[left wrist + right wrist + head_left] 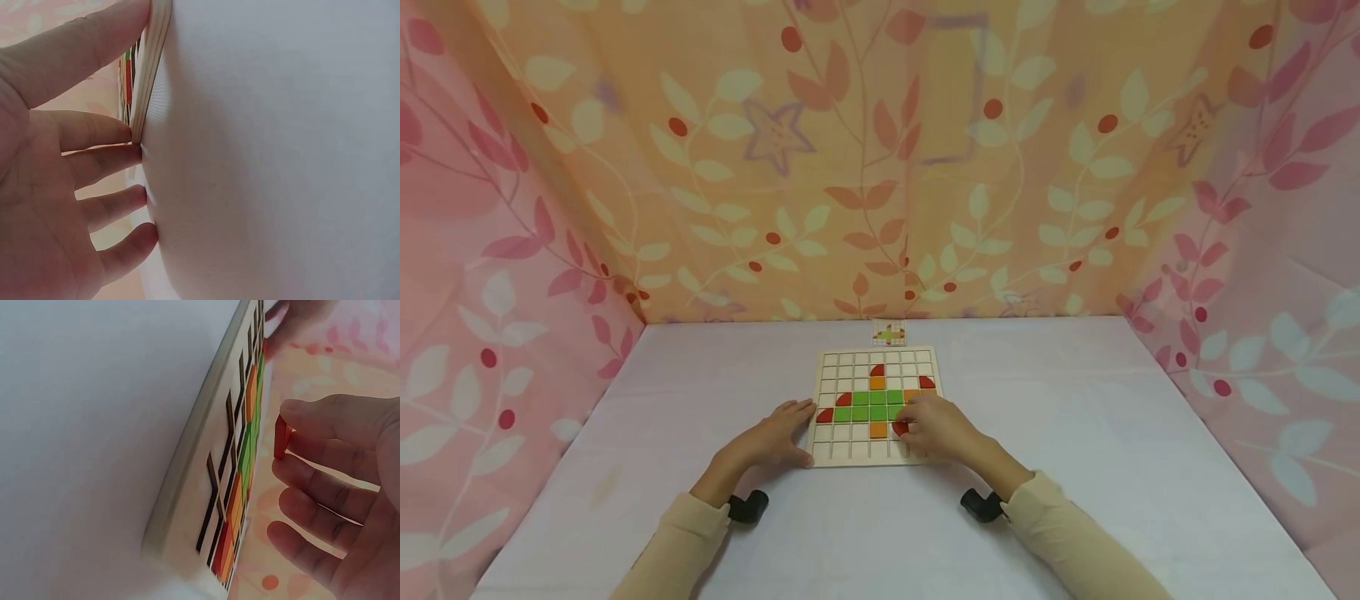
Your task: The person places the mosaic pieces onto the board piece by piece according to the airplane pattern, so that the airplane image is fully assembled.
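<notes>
A wooden grid board point(841, 455) lies on the table, with green squares point(877, 404), orange squares and red rounded pieces set in several of its cells. My right hand point(942, 427) is over the board's right side. In the right wrist view, its thumb and fingertips pinch a small red piece point(281, 437), held just off the board's face. The fingers partly cover that side of the grid in the head view. My left hand point(777, 435) lies at the board's left edge, fingers spread and fairly straight. Its thumb and fingertips touch the edge point(150, 81) in the left wrist view.
A small card point(889, 333) with a coloured grid picture lies just behind the board. White cloth point(700, 375) covers the table. Leaf-patterned curtains point(865, 167) stand at the back and both sides. Black devices point(749, 506) sit at both wrists.
</notes>
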{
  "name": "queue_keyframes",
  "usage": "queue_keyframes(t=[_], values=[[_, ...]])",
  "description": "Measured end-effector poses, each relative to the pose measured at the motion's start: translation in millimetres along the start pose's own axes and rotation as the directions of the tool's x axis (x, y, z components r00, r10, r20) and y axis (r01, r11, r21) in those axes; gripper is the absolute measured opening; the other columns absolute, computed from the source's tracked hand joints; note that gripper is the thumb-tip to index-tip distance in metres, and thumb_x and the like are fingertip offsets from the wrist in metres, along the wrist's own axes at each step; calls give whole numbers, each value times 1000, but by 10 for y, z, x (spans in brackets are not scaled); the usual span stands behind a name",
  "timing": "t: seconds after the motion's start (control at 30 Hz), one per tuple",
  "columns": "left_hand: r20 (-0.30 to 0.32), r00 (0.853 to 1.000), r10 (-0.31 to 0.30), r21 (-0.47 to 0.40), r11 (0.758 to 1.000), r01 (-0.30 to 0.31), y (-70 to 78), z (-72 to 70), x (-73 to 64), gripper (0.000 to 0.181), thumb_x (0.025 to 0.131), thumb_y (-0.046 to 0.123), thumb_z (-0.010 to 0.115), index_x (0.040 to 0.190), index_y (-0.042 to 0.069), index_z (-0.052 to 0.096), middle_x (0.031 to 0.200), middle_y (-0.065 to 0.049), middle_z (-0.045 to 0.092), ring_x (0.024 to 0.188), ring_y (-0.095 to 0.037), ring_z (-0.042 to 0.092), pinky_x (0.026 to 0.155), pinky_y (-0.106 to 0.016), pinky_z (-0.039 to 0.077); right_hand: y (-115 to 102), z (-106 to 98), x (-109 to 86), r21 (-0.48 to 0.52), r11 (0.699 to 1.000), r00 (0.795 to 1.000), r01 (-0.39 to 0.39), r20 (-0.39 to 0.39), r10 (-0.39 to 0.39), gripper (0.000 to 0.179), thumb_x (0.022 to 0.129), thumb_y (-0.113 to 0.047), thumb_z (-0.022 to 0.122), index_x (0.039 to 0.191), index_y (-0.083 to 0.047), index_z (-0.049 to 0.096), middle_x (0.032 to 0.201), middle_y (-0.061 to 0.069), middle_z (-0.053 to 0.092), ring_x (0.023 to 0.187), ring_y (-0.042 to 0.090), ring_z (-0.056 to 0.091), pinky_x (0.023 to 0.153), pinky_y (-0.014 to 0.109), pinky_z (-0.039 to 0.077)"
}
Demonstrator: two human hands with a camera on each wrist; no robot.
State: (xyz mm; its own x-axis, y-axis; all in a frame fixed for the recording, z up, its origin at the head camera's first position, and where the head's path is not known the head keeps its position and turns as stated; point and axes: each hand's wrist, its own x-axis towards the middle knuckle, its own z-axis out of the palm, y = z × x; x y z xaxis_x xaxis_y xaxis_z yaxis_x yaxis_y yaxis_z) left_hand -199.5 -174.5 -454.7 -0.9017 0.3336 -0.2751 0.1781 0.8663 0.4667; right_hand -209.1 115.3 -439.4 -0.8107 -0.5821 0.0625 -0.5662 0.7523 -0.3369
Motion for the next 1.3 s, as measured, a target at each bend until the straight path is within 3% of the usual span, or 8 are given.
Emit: queue_keyframes(t=[0.27,0.6,1.3], values=[[-8,1000,0,-1,1000,0,-5,-5,18,93,74,22,84,149,0,35,158,-17,31,148,-42,19,115,-64,24,-105,81,104,-27,998,998,55,10,-54,15,83,-16,72,96,-14,77,85,-5,63,81,10,49,67,22,43],[-7,1000,-5,3,1000,5,-5,10,16,92,75,22,83,150,1,35,159,-15,30,148,-41,19,116,-61,24,-228,167,127,-67,991,992,119,43,-117,8,80,-16,74,88,-16,76,81,-6,59,80,10,47,67,20,42],[-10,1000,-4,-1,1000,4,-8,25,-4,91,75,21,83,150,2,35,159,-15,30,148,-40,20,116,-61,24,-265,206,80,-104,986,988,134,93,-124,17,82,-21,77,97,-13,78,88,-3,65,85,11,51,71,20,46]])
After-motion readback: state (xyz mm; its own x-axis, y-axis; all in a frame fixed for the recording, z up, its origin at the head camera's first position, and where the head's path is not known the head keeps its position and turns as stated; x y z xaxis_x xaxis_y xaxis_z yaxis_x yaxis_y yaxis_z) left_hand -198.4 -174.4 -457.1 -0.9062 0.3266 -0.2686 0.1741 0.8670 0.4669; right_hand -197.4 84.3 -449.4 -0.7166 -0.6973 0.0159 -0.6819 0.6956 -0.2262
